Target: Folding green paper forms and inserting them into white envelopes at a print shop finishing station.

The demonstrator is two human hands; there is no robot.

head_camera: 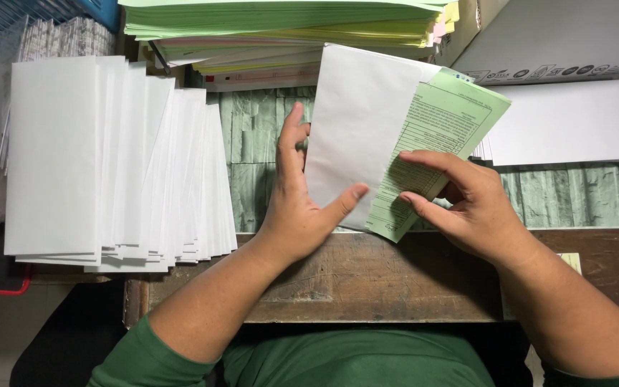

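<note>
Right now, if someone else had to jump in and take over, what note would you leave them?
Left hand: holds the white envelope from its left side, thumb on the front.
Right hand: fingers pinch the folded green form.
Done: the form is partly inside the envelope, its upper right part sticking out.
Left: the form is not fully in.
Nearby: a fanned row of white envelopes on the left, a stack of green forms at the back, white sheets on the right.
</note>
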